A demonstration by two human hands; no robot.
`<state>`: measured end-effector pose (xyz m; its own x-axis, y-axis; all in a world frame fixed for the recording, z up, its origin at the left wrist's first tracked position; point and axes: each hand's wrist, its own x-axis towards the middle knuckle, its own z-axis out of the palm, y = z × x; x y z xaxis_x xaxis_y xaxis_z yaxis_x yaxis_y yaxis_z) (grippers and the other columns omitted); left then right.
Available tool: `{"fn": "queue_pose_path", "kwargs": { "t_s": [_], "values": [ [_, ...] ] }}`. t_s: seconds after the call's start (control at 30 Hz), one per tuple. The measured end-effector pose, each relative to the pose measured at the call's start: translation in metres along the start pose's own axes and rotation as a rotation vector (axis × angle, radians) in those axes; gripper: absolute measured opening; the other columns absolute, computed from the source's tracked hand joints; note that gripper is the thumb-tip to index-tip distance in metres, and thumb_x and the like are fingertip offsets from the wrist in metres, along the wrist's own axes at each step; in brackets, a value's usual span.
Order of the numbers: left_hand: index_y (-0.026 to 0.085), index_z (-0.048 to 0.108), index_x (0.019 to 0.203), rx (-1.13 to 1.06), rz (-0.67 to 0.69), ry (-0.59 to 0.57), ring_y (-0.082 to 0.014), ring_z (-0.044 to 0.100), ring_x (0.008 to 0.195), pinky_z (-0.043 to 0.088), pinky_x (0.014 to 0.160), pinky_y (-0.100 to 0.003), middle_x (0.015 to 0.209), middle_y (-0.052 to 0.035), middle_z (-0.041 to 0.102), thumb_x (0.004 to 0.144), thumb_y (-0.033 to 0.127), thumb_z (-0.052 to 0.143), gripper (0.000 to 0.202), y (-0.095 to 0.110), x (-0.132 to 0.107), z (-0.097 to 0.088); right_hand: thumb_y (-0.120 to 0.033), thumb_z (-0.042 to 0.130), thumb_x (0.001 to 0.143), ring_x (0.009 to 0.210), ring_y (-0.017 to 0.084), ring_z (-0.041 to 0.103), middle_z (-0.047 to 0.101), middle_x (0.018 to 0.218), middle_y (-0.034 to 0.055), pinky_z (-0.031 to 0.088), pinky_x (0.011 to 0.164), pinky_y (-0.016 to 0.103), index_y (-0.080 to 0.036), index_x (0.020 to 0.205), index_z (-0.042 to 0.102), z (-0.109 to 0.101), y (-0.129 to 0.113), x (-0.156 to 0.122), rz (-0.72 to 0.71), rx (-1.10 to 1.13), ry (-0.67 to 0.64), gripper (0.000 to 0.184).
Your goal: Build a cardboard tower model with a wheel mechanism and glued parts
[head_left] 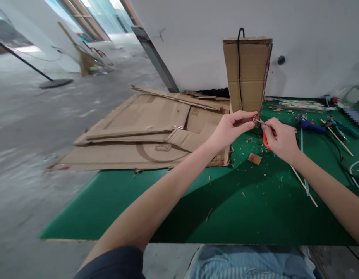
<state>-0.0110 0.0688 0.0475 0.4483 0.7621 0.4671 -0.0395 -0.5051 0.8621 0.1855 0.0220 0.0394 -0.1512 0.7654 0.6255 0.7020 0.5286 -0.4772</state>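
My left hand (236,126) pinches a small brown piece of cardboard (255,119) between thumb and fingertips. From the closed fingers of my right hand (280,137) a thin metal blade (260,121) points left and meets that piece; its grip is hidden. An orange curved part (265,140) shows just below the right hand; whether it joins the blade I cannot tell. Right behind both hands stands a tall cardboard box (246,73), with a black cable (239,77) running down its front. A small cardboard square (255,158) lies on the table below them.
Flattened cardboard sheets (133,151) cover the left of the green table (225,217). To the right lie a blue glue gun (311,126), pliers (337,128), wooden sticks (305,186) and a white cable tie (303,155). Cardboard scraps are scattered about. A white wall (191,46) rises behind.
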Motion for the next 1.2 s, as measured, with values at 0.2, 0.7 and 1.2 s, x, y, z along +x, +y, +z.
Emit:
{"fn": "queue_pose_path", "kwargs": {
  "t_s": [0.2, 0.7, 1.2],
  "values": [
    [0.022, 0.075, 0.114, -0.097, 0.010, -0.071, -0.0170, 0.068, 0.103, 0.057, 0.095, -0.036, 0.117, -0.0076, 0.071, 0.081, 0.032, 0.076, 0.034, -0.009, 0.000, -0.002, -0.037, 0.051, 0.096, 0.045, 0.008, 0.025, 0.031, 0.054, -0.0088, 0.021, 0.046, 0.024, -0.024, 0.075, 0.041, -0.007, 0.000, 0.006, 0.340, 0.563, -0.387, 0.027],
    [0.015, 0.067, 0.127, 0.500, 0.114, 0.118, -0.0161, 0.072, 0.091, 0.059, 0.082, -0.029, 0.116, -0.0106, 0.075, 0.094, 0.022, 0.055, 0.036, 0.007, -0.006, 0.012, -0.035, 0.046, 0.098, 0.047, 0.009, 0.030, 0.035, 0.058, -0.0070, 0.024, 0.048, 0.025, -0.023, 0.079, 0.041, 0.002, -0.016, 0.007, 0.429, 0.528, -0.281, 0.023],
    [0.012, 0.061, 0.131, 0.887, 0.244, 0.144, -0.0167, 0.072, 0.081, 0.054, 0.069, -0.026, 0.102, -0.0139, 0.076, 0.102, 0.024, 0.038, 0.039, -0.014, -0.020, 0.028, -0.032, 0.042, 0.099, 0.041, 0.007, 0.020, 0.028, 0.051, -0.0091, 0.018, 0.042, 0.023, -0.022, 0.072, 0.044, -0.008, -0.031, 0.012, 0.725, 0.686, -0.406, 0.028]
  ]
}}
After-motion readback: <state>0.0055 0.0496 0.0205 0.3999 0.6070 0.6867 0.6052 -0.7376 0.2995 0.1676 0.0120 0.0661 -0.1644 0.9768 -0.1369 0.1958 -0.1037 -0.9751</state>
